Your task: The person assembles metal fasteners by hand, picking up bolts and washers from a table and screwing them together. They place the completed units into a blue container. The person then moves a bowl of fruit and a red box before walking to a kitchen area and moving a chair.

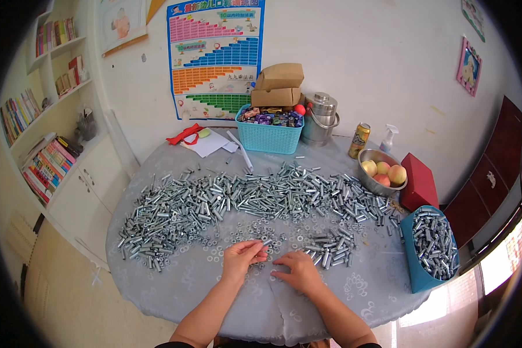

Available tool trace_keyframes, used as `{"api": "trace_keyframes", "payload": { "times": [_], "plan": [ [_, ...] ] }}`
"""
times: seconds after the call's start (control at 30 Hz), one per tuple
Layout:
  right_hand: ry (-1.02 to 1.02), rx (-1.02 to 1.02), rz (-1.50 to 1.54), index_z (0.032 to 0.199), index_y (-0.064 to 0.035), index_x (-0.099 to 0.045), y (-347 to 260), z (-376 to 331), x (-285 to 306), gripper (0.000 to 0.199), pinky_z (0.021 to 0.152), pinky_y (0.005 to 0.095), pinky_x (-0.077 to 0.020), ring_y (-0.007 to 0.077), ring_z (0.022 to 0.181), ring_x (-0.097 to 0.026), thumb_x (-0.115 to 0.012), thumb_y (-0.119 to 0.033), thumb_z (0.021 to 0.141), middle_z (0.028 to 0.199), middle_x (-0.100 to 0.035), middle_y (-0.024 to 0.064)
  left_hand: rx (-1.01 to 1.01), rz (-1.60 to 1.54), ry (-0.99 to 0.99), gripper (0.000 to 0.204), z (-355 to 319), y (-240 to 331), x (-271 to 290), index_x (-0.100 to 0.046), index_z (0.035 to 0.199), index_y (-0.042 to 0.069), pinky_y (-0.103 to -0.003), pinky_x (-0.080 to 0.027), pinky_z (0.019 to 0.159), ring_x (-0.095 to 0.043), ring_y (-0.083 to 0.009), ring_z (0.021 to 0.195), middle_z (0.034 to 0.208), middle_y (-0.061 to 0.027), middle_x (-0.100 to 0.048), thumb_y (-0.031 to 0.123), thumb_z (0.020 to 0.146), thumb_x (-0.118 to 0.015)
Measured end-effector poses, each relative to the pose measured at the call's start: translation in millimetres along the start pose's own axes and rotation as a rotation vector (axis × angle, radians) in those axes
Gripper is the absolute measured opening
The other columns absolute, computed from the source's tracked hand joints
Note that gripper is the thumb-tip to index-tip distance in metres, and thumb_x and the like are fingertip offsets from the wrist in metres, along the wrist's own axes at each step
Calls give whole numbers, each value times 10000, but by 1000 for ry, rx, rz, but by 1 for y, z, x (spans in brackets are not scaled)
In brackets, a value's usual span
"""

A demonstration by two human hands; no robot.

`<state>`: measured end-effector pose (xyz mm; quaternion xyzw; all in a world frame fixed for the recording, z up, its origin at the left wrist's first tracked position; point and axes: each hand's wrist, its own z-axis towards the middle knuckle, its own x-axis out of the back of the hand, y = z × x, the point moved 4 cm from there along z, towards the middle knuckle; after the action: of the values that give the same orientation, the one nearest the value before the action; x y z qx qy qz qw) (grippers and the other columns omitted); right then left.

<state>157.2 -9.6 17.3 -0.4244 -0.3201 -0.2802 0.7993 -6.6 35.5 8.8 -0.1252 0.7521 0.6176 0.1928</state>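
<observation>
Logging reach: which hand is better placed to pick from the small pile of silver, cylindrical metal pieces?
Probably the right hand: it's beside that small pile, fingers apart. The left hand is farther away and seems to pinch a silver metal cylinder.

Left hand [242,261]: pinching a metal piece [266,242]
Right hand [300,272]: fingers parted, left of a small sleeve pile [330,249]
Large heap [261,194]: across the table [226,316], far of both hands
Blue bin [414,261]: right, full

Black sleeves [175,345] (only edges showing), bare hands [239,261]
</observation>
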Motion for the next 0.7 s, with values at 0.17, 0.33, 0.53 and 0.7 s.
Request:
{"api": "trace_keyframes", "payload": {
  "times": [0.17,0.33,0.53,0.7],
  "plan": [
    [-53,-49,14,812,-97,-663,-3,2,0,208,722,352,-447,264,773,-563,-748,-209,658,799,-612,67,-11,7,-12,172,0,-3,1,-620,971,-55,-290,-567,638,-647,-178,708,884,-163,-660,55,838,-619],
    [-76,-65,38,831,-84,-656,-1,1,-3,194,704,354,-460,265,756,-576,-734,-174,678,795,-613,79,-20,4,-23,170,0,-2,0,-620,970,-50,-293,-568,635,-645,-174,707,883,-162,-660,57,839,-621],
    [-142,-194,154,870,-66,-647,-1,1,-7,201,701,355,-479,261,761,-610,-714,-160,705,814,-643,102,-19,10,-16,159,1,-5,2,-622,962,-41,-293,-566,637,-644,-172,705,878,-158,-661,63,841,-621],
    [-159,-252,188,885,-59,-664,-2,-1,-5,185,677,328,-488,238,735,-616,-705,-138,723,819,-641,105,-20,15,-10,160,0,-3,1,-621,958,-40,-291,-565,635,-644,-170,704,876,-157,-661,66,838,-626]
  ]
}}
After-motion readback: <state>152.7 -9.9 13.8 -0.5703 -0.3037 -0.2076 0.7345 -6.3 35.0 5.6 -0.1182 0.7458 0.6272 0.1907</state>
